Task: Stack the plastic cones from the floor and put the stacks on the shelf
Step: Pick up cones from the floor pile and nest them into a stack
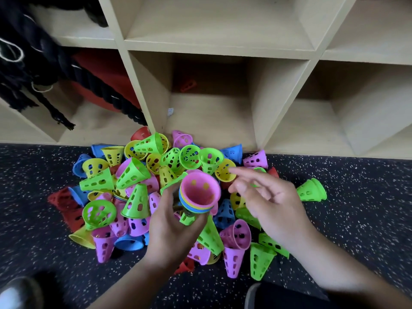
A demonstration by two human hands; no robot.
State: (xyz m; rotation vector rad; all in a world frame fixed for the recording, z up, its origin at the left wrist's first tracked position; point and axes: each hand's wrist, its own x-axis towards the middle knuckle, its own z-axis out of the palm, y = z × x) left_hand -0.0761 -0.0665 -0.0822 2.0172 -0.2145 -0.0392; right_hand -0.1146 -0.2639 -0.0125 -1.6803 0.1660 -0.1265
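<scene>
Speckled floor (356,219) — one cone pile (133,179); left hand (171,228) grips one stack (198,195), right hand (267,201) spread.

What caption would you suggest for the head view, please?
The left hand holds a nested cone stack, pink on top, while the open right hand hovers over the floor pile.

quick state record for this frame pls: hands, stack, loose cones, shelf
left hand: grips a stack of nested cones, wide ends up, pink on top
right hand: fingers spread, holds nothing, above the heap beside the stack
loose cones: mixed-colour heap on the floor against the shelf
shelf: no stacks in the cubbies in view; one red cone at the back of the centre cubby
left cubby: dark ropes
</scene>
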